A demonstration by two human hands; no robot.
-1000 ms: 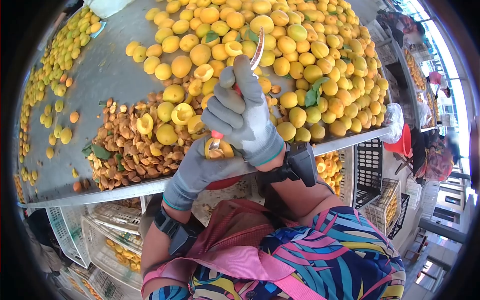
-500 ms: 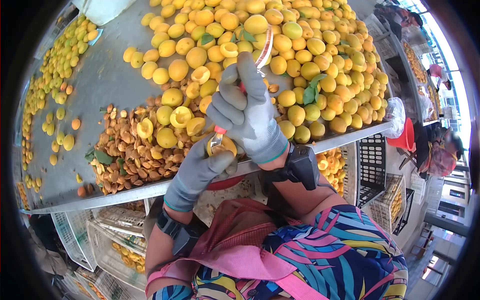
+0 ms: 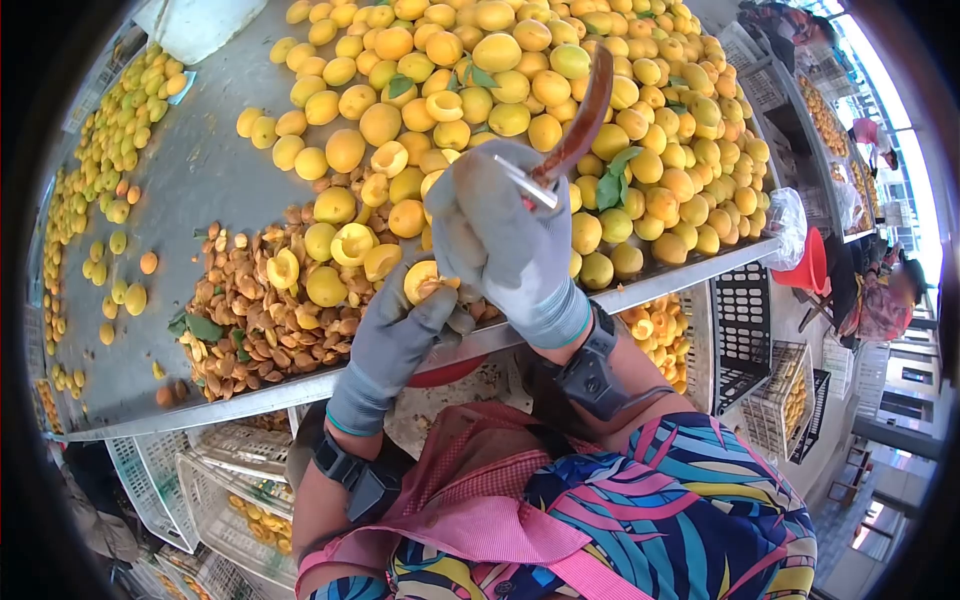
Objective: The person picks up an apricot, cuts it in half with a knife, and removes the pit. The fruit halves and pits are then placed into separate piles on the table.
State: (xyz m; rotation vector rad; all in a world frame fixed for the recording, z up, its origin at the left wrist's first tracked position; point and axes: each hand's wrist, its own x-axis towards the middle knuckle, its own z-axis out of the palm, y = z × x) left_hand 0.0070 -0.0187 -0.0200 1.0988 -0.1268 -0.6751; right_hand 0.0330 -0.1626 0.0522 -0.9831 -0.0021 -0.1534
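Note:
My left hand, in a grey glove, is closed around a cut apricot just above the table's front edge. Brown stone or torn flesh shows at the apricot's right side. Close above it, my gloved right hand is wrapped around a pitting tool. The tool's curved reddish-brown end sticks up past the fist, with a short metal piece beside it; its lower end is hidden by the hand. Behind the left hand lie a heap of apricot stones and several opened apricots.
Whole apricots are piled across the back and right of the metal table. Greener fruit lies at far left. Crates of apricot halves stand below the table's edge. A red bucket and other people are at right.
My right hand has turned and its tool's metal tip has left the apricot; the curved end has swung right and upward. My left hand still holds the apricot, now showing brown at its side.

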